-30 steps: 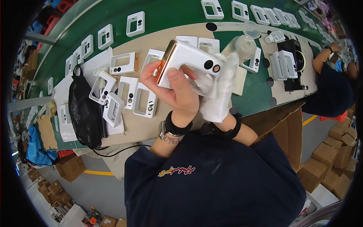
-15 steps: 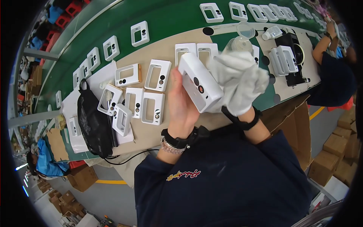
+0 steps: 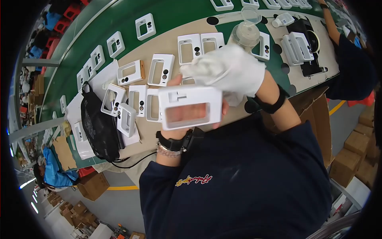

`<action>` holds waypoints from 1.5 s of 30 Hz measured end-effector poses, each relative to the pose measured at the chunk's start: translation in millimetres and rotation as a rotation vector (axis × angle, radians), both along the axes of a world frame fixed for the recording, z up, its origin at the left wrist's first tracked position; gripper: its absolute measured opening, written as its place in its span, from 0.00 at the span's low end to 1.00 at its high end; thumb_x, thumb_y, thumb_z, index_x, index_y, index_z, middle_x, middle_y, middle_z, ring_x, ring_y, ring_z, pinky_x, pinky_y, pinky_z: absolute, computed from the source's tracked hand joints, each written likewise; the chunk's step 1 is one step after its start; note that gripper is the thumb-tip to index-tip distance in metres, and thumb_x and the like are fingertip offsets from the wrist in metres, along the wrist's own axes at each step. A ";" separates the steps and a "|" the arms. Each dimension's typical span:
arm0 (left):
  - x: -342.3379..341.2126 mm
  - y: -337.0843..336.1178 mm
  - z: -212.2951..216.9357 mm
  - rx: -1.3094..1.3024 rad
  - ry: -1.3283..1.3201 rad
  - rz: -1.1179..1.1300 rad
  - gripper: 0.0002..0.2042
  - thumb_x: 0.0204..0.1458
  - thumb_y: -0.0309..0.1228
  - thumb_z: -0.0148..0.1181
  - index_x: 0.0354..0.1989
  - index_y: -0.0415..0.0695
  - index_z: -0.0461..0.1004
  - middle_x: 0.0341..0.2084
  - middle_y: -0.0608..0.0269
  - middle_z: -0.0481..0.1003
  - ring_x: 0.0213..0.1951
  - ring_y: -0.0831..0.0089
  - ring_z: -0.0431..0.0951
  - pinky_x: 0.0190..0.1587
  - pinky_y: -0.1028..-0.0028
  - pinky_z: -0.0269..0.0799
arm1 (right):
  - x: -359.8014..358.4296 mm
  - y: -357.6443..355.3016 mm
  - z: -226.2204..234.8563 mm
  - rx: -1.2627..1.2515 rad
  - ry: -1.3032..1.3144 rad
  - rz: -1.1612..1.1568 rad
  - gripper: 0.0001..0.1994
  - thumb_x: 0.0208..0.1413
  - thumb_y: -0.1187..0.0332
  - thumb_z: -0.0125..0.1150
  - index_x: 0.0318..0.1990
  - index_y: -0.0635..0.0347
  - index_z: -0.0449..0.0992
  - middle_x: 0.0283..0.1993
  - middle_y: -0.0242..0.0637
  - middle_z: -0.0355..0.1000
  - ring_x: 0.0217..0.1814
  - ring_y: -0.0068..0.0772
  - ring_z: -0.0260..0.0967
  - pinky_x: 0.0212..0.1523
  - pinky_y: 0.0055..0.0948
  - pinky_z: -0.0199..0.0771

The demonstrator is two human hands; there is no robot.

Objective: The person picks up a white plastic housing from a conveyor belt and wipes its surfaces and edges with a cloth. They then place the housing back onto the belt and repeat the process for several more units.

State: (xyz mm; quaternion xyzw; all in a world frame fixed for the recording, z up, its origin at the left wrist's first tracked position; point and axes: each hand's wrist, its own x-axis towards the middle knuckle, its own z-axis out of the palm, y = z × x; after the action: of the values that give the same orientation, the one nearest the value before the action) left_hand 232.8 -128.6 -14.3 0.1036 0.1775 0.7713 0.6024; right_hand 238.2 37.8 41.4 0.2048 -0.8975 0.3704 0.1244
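My left hand (image 3: pixel 186 114) grips a white plastic housing (image 3: pixel 199 94) with a rectangular window; my palm shows through it, and a thumb and fingertips show past its edges. The housing's recessed inner side faces up. Just above it is my right hand (image 3: pixel 242 69), in a white glove, its fingers blurred and closed around a bunched white cloth (image 3: pixel 209 68). Beyond the hands lie two similar housings, the nearer one (image 3: pixel 180 49) on the left. Several more lie to the left, among them a housing (image 3: pixel 172 63) with dark round parts and a housing (image 3: pixel 126 119) leaning on others.
A clear plastic cup (image 3: pixel 246 36) stands beyond my right hand. A black mesh bag (image 3: pixel 95 123) lies at the left. Stacked housings (image 3: pixel 296 49) rest on a black item at the right, near a co-worker's arm (image 3: pixel 332 24). The green belt (image 3: pixel 167 22) carries housings along the back.
My left hand has turned the housing from its outer face to its inner side and lowered it slightly. My right hand has moved left with the cloth, over the housing's far edge.
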 end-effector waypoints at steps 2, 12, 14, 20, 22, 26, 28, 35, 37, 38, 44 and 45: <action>3.0 1.0 18.6 0.193 -0.274 -0.092 0.24 0.50 0.45 0.39 0.50 0.39 0.55 0.38 0.43 0.66 0.31 0.49 0.70 0.34 0.63 0.67 | 5.8 -5.2 -8.5 0.145 -0.010 0.002 0.10 0.41 0.69 0.58 0.33 0.60 0.72 0.30 0.38 0.70 0.27 0.28 0.69 0.24 0.21 0.67; -62.8 8.3 15.4 -0.168 0.017 0.462 0.18 0.49 0.40 0.43 0.43 0.40 0.63 0.35 0.53 0.69 0.37 0.62 0.70 0.40 0.71 0.65 | 41.8 -42.7 -20.2 0.015 0.195 -0.055 0.18 0.47 0.68 0.50 0.48 0.59 0.65 0.54 0.35 0.59 0.48 0.35 0.62 0.48 0.25 0.59; -103.1 32.9 8.6 -0.299 0.244 0.726 0.19 0.46 0.39 0.48 0.44 0.40 0.64 0.34 0.54 0.68 0.38 0.62 0.68 0.42 0.71 0.64 | 50.4 -36.2 -33.6 -0.621 -0.124 0.314 0.17 0.50 0.66 0.48 0.48 0.61 0.65 0.49 0.37 0.63 0.47 0.37 0.62 0.50 0.30 0.57; -232.7 128.0 -32.3 -1.364 1.775 1.011 0.33 0.36 0.49 0.56 0.52 0.44 0.59 0.44 0.44 0.58 0.43 0.48 0.61 0.43 0.60 0.60 | 74.7 1.8 -7.9 -1.002 -0.202 -0.388 0.08 0.55 0.66 0.43 0.30 0.62 0.59 0.26 0.29 0.58 0.28 0.19 0.62 0.36 0.19 0.64; -248.3 132.7 -42.1 -1.462 1.848 0.870 0.33 0.37 0.52 0.55 0.52 0.47 0.59 0.45 0.43 0.59 0.43 0.48 0.63 0.43 0.60 0.60 | 81.9 20.2 -33.2 -0.822 -0.102 -0.462 0.08 0.55 0.67 0.44 0.30 0.62 0.60 0.26 0.30 0.59 0.28 0.20 0.62 0.35 0.20 0.64; -260.4 120.0 -51.3 -1.616 2.091 0.926 0.32 0.36 0.49 0.55 0.52 0.49 0.59 0.47 0.42 0.58 0.45 0.46 0.62 0.44 0.57 0.59 | 103.6 63.7 -67.8 -0.869 -0.104 -0.642 0.08 0.56 0.66 0.42 0.32 0.62 0.61 0.29 0.32 0.60 0.32 0.21 0.62 0.35 0.21 0.63; -272.3 81.1 -25.1 -1.760 1.944 0.803 0.29 0.37 0.44 0.54 0.49 0.45 0.60 0.47 0.43 0.59 0.45 0.46 0.62 0.44 0.56 0.60 | 106.6 67.8 -72.0 -0.997 -0.144 -0.724 0.08 0.56 0.66 0.41 0.32 0.62 0.61 0.31 0.32 0.61 0.34 0.21 0.62 0.36 0.21 0.63; -305.9 4.3 -67.1 -1.302 1.903 0.850 0.19 0.38 0.30 0.52 0.42 0.39 0.62 0.25 0.48 0.71 0.30 0.58 0.72 0.31 0.68 0.67 | 97.7 53.5 -51.4 -1.187 -0.100 -0.462 0.08 0.52 0.72 0.47 0.39 0.64 0.64 0.35 0.36 0.58 0.34 0.24 0.57 0.33 0.23 0.59; -271.2 25.3 -22.3 -1.144 1.768 0.868 0.17 0.38 0.27 0.52 0.40 0.40 0.62 0.20 0.50 0.70 0.25 0.60 0.71 0.28 0.70 0.66 | 91.0 52.3 -43.7 -0.606 0.202 -0.637 0.10 0.52 0.72 0.46 0.42 0.65 0.63 0.35 0.35 0.59 0.36 0.24 0.58 0.34 0.24 0.61; -244.6 36.7 5.7 -1.006 1.614 0.900 0.15 0.38 0.25 0.52 0.38 0.40 0.61 0.15 0.53 0.69 0.19 0.63 0.70 0.24 0.72 0.64 | 85.8 52.9 -34.4 0.015 0.459 -0.736 0.12 0.53 0.73 0.45 0.45 0.65 0.63 0.36 0.34 0.59 0.37 0.23 0.59 0.36 0.25 0.62; -82.1 46.5 70.4 -0.621 1.380 0.675 0.18 0.40 0.22 0.49 0.42 0.42 0.56 0.15 0.56 0.70 0.18 0.69 0.68 0.22 0.74 0.62 | 6.3 22.4 24.7 -0.323 0.265 -0.078 0.13 0.49 0.66 0.49 0.40 0.64 0.69 0.35 0.36 0.70 0.34 0.27 0.67 0.36 0.24 0.66; -66.0 44.8 65.7 -0.614 1.364 0.672 0.18 0.40 0.22 0.49 0.42 0.42 0.56 0.15 0.56 0.70 0.18 0.69 0.68 0.22 0.74 0.62 | -4.4 8.0 26.0 -0.299 0.109 -0.166 0.13 0.49 0.68 0.48 0.41 0.63 0.69 0.36 0.39 0.70 0.35 0.31 0.67 0.36 0.24 0.67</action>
State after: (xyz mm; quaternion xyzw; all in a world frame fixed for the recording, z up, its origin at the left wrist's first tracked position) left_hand 166.8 -83.9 51.3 0.3216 0.7297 0.5950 0.1002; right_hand 233.8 45.8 67.4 0.1290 -0.8381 0.4767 0.2319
